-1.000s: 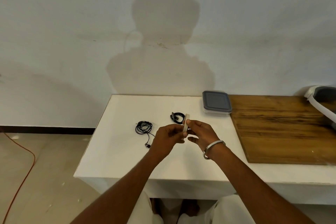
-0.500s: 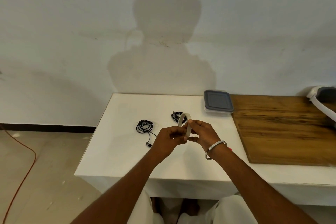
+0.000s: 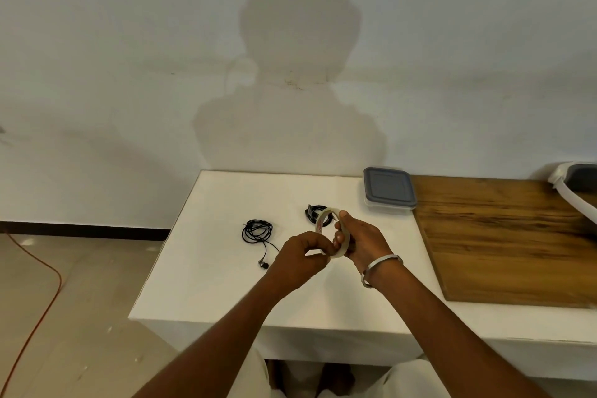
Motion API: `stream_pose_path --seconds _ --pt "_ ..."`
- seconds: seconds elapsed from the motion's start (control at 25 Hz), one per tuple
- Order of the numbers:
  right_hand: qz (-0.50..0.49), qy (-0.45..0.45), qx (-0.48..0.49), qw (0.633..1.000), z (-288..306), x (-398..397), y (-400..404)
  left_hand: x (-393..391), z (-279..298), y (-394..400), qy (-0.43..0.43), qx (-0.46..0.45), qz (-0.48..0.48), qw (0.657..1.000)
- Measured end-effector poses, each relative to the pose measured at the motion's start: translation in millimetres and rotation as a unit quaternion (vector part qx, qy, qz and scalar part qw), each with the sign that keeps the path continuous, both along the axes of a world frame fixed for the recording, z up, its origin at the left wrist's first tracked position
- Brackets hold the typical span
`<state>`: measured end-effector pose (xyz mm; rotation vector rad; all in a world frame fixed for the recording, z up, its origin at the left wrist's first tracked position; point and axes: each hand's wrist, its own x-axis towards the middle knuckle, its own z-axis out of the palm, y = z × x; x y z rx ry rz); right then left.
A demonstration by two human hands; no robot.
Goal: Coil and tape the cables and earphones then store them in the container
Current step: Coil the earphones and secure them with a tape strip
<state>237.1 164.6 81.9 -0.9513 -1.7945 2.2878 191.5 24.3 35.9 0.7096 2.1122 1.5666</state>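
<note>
My right hand grips the pale, thin tape ring; my left hand apparently pinches its near edge above the white surface.

Pale tape roll upright above table, black coiled earphones and cable beyond, lidded container far right.

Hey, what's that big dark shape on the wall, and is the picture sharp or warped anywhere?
Head view: the shape is the person's shadow on the wall, cast from behind; wide-angle bending shows at the edges; the tape roll and both hands stay fairly sharp.
</note>
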Motion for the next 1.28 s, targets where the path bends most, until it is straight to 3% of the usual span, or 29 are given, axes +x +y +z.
stream_pose_path --seconds 0.12,0.2,0.28,0.4,0.68,0.88,1.08,1.28 --pt "0.005 0.046 -0.042 0.998 -2 2 0 -4 5 3 -0.053 0.019 0.041 0.998" --pt "0.038 0.095 -0.06 0.993 0 5 -1 -2 10 7 -0.106 0.067 0.119 0.985" --pt "0.058 0.112 -0.07 0.99 3 7 -3 -3 12 9 -0.103 0.082 0.188 0.973" --pt "0.073 0.108 -0.052 0.99 4 5 -4 -6 22 7 -0.157 0.127 0.132 0.97" --pt "0.055 0.033 -0.069 0.996 10 4 -5 -9 27 0 -0.112 0.136 0.08 0.981" --pt "0.035 -0.027 -0.06 0.997 -12 11 5 -3 15 -7 -0.184 0.14 0.04 0.972" --pt "0.082 -0.028 0.081 0.993 -36 15 0 4 6 1 -0.327 0.101 0.09 0.935" --pt "0.111 -0.026 0.113 0.987 -49 13 -3 6 -1 2 -0.332 0.047 0.101 0.937"
